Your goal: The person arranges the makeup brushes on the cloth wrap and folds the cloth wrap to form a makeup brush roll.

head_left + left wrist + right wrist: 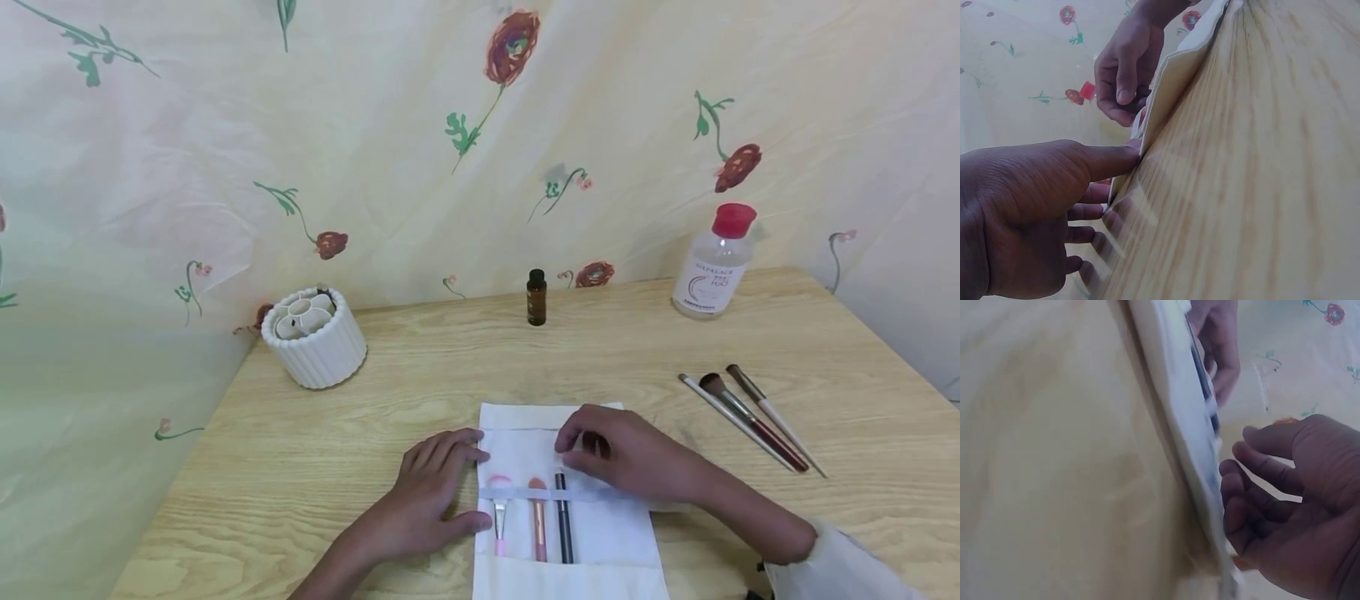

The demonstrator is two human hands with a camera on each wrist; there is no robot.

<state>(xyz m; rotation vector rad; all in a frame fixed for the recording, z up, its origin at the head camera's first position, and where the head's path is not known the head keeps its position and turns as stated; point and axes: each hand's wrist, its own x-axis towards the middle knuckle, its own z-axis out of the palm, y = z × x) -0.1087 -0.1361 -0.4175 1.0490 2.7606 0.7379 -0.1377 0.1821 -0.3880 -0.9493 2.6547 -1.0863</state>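
A white fabric brush roll [607, 533] lies spread at the table's front. Under its elastic band [519, 493] sit a pink fan-shaped brush [500, 525], a brush with a coppery handle [539, 525] and a dark slim brush [565, 529], their lower ends in the pocket. My left hand [423, 504] rests at the roll's left edge, thumb and fingertips touching it. Over the roll's upper right, my right hand [630, 450] hovers with loosely bent fingers near the dark brush's tip. Nothing shows between those fingers [1272, 503] in the right wrist view.
Several loose makeup brushes, one with a dark red handle [765, 433], lie to the right. A clear bottle with a red cap [708, 275] and a small brown bottle [536, 300] stand at the back. At back left is a ribbed white holder [322, 346].
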